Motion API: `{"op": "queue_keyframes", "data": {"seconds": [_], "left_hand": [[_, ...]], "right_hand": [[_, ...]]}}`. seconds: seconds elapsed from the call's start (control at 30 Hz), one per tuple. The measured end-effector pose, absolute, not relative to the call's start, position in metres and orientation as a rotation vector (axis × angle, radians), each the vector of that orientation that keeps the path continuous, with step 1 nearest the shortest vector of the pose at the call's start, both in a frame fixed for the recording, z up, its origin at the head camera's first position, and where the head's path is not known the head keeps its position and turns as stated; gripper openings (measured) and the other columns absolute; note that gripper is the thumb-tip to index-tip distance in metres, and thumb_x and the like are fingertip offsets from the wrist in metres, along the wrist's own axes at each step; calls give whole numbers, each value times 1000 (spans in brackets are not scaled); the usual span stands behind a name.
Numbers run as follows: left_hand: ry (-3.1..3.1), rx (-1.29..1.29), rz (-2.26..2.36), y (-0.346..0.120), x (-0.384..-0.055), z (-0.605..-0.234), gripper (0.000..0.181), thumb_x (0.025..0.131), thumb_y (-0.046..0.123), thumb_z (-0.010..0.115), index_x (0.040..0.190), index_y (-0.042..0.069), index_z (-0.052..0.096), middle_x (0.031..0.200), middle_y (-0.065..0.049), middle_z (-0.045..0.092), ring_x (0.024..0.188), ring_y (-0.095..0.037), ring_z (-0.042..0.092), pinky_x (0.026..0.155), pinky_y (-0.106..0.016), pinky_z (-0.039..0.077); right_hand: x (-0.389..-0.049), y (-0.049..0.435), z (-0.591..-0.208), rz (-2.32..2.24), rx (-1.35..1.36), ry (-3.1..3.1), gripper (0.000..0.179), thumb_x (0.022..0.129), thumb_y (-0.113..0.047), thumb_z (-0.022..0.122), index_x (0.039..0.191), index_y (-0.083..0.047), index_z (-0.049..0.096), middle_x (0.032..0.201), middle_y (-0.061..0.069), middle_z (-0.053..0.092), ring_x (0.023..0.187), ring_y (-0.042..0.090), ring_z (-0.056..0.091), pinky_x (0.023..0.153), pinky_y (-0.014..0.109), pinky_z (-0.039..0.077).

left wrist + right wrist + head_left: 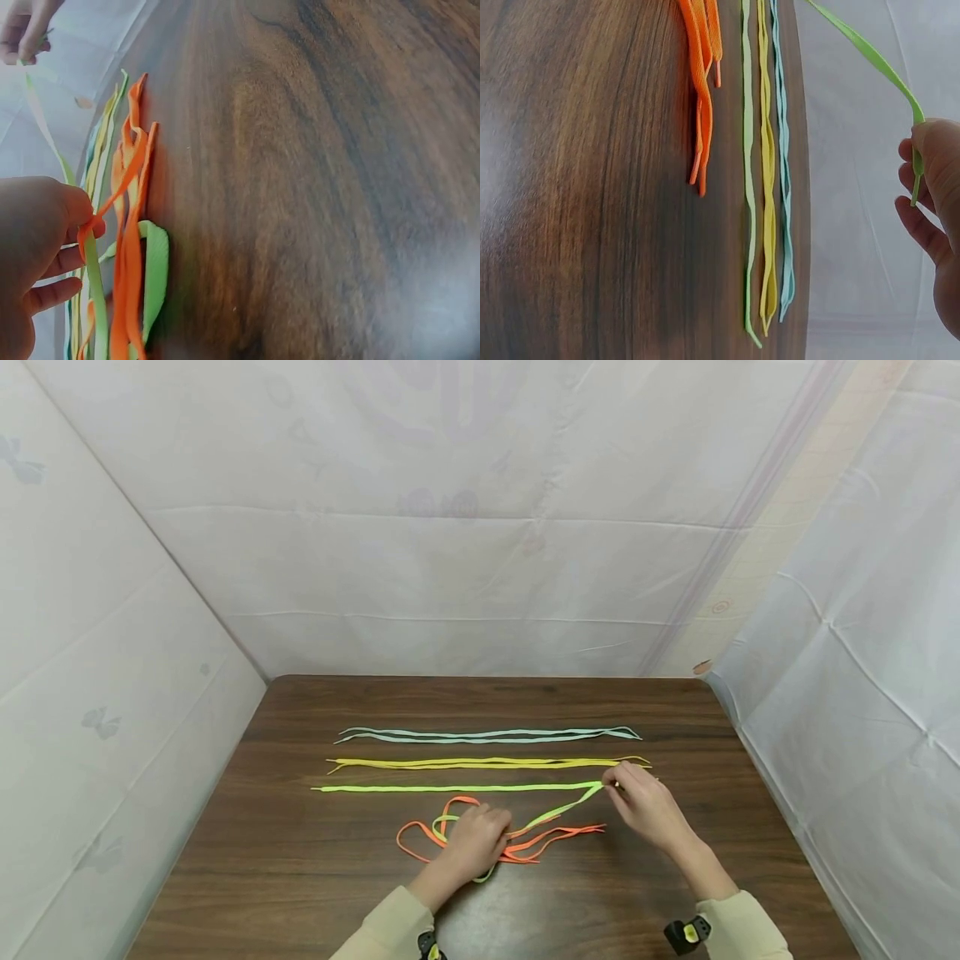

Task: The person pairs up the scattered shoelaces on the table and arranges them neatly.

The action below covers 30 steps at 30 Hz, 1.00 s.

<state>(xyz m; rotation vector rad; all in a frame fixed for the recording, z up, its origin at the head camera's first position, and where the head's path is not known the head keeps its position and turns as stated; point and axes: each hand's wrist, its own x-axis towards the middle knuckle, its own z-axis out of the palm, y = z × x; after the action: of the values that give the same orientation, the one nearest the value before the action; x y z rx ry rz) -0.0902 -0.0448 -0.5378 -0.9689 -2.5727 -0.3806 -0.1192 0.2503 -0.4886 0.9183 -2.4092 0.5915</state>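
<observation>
My right hand pinches the tipped end of a lime-green shoelace, raised off the table in the right wrist view. From there the lace slants down to my left hand, which grips it between thumb and fingers. An orange shoelace crosses the green one at the left fingertips. More orange shoelaces lie in a loose, looped tangle around and under the left hand, with green loops among them. Another lime-green shoelace lies straight across the table just beyond.
Farther back, yellow shoelaces and light blue shoelaces lie in parallel straight rows. The brown wooden table has whitish patterned cloth hanging behind it and at both sides.
</observation>
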Motion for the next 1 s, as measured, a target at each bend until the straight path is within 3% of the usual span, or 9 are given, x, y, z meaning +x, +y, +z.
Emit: {"op": "queue_keyframes", "data": {"seconds": [0.13, 0.23, 0.43, 0.57, 0.67, 0.7, 1.0], "left_hand": [[-2597, -958, -408, -51, -89, -533, 11, 79, 11, 67, 74, 18, 60, 68, 9, 59, 59, -8, 45, 55, -21, 36], [-2631, -945, -381, -56, -88, -530, 8, 80, 11, 65, 77, 18, 62, 73, 8, 61, 65, -10, 50, 59, -25, 41], [-2682, -924, -345, -67, -87, -522, 10, 81, 16, 67, 74, 19, 61, 70, 8, 56, 64, -10, 47, 60, -25, 40], [-2669, -889, -384, -77, -87, -519, 14, 78, 19, 72, 71, 19, 60, 68, 9, 55, 64, -10, 47, 60, -25, 40], [-2623, -875, -406, -84, -87, -517, 12, 75, 18, 74, 70, 19, 63, 66, 9, 56, 63, -9, 49, 61, -26, 42], [-2608, -870, -413, -87, -87, -516, 12, 74, 17, 75, 70, 18, 64, 66, 9, 57, 63, -9, 50, 61, -26, 43], [-2622, -762, -414, -106, -87, -507, 9, 72, 14, 76, 72, 16, 67, 68, 8, 60, 66, -11, 53, 62, -27, 44]], "right_hand": [[-120, 254, -492, 589, 917, -2405, 37, 97, -37, 34, 88, -10, 58, 82, -4, 57, 75, 11, 53, 60, 30, 45], [-121, 256, -494, 600, 921, -2404, 30, 97, -33, 40, 89, -10, 58, 82, -3, 57, 74, 11, 53, 60, 30, 45], [-121, 262, -496, 577, 905, -2417, 37, 97, -36, 34, 88, -9, 58, 82, -3, 57, 74, 11, 53, 61, 30, 45], [-121, 267, -499, 561, 894, -2423, 12, 89, -19, 61, 88, -8, 57, 81, -2, 57, 74, 11, 53, 60, 31, 45], [-121, 270, -501, 544, 884, -2431, 23, 72, 0, 72, 88, -8, 57, 81, -2, 57, 74, 11, 53, 60, 31, 45], [-121, 271, -502, 540, 882, -2431, 25, 71, 1, 72, 88, -8, 57, 81, -2, 57, 74, 11, 53, 60, 31, 45], [-122, 279, -509, 502, 877, -2415, 16, 76, -2, 66, 90, -6, 59, 81, 1, 59, 73, 15, 56, 60, 34, 46]]}}
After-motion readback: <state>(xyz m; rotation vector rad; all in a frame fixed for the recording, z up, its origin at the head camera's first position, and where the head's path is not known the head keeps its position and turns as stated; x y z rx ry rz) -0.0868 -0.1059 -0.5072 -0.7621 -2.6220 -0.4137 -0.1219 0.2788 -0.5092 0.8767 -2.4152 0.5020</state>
